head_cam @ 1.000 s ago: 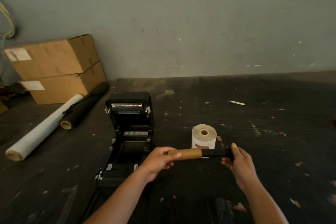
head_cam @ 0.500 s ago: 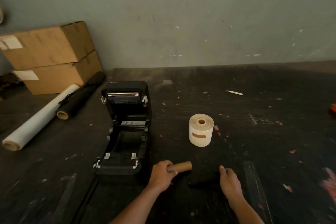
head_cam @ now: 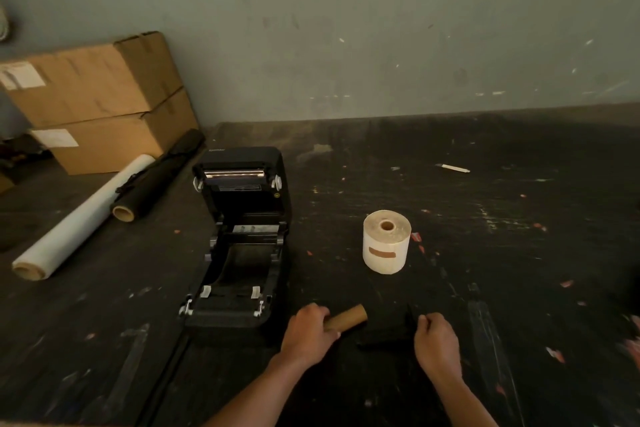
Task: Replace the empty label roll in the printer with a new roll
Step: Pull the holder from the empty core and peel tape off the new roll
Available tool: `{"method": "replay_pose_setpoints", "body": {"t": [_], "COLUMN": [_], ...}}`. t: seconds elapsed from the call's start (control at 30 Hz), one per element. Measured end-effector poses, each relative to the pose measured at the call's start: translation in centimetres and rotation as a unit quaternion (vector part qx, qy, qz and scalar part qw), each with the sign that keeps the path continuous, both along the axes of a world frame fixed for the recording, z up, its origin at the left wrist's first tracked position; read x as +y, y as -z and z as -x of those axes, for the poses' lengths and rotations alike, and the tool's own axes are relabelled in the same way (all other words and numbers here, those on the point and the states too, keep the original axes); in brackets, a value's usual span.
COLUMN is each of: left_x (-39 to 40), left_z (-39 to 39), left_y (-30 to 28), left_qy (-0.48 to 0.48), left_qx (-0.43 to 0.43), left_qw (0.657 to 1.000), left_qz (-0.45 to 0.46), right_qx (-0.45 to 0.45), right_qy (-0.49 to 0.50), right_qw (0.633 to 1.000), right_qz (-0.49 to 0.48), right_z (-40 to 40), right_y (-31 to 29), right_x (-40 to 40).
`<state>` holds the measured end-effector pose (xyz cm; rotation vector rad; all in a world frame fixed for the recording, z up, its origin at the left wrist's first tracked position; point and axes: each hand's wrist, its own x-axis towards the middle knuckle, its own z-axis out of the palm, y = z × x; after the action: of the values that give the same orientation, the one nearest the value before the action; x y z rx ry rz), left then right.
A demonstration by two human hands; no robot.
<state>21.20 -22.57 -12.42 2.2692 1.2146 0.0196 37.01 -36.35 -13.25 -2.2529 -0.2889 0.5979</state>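
Observation:
The black label printer (head_cam: 242, 239) stands with its lid open, and its roll bay looks empty. My left hand (head_cam: 308, 331) grips the empty brown cardboard core (head_cam: 348, 317) just right of the printer's front. My right hand (head_cam: 436, 340) holds the black spindle (head_cam: 388, 336), which lies low on the dark table between my hands. A new cream label roll (head_cam: 386, 241) stands on end further back, apart from both hands.
Two stacked cardboard boxes (head_cam: 100, 104) sit at the back left by the wall. A white roll (head_cam: 79, 222) and a black roll (head_cam: 156, 180) lie in front of them. A small white stick (head_cam: 453, 168) lies at the back right. The dark table (head_cam: 519, 253) is scuffed.
The core and spindle were joined and held up in front of the new roll. They have come apart, and both hands have dropped to the table near the printer's front.

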Motion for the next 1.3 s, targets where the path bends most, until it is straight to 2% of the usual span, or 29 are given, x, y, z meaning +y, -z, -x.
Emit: {"method": "replay_pose_setpoints", "body": {"t": [0.1,0.27,0.37,0.53,0.73,0.9,1.03,1.3], "left_x": [0.5,1.9,3.1,5.1,7.6,8.9,9.7,9.0], "left_z": [-0.9,-3.8,-6.2,-10.7,-15.4,-17.7,-18.7,-19.6], "left_y": [-0.6,-3.1,-5.2,-8.1,-9.3,-8.8,-8.7,-9.4], "left_qy": [-0.005,0.0,0.055,0.194,0.29,0.337,0.349,0.341], "left_qx": [-0.025,-0.051,-0.048,-0.054,0.056,0.106,0.124,0.191], "left_qw": [1.0,0.999,0.997,0.972,0.951,0.933,0.924,0.917], "left_qz": [0.017,0.011,-0.028,-0.121,-0.093,-0.067,-0.093,-0.079], "right_qx": [-0.033,-0.075,-0.115,-0.093,-0.077,-0.097,-0.104,-0.126], "right_qy": [-0.01,-0.061,-0.12,-0.17,-0.177,-0.18,-0.187,-0.183], "right_qw": [0.999,0.995,0.985,0.981,0.981,0.977,0.973,0.97], "right_qz": [0.008,-0.037,-0.054,-0.009,-0.021,-0.066,-0.084,-0.096], "right_z": [-0.8,-4.2,-6.2,-7.4,-7.8,-8.0,-8.1,-8.3], "right_y": [-0.1,-3.0,-4.7,-4.5,-2.9,-2.1,-1.3,-0.4], "right_x": [0.2,1.4,2.5,4.7,7.0,7.7,7.8,7.8]}}
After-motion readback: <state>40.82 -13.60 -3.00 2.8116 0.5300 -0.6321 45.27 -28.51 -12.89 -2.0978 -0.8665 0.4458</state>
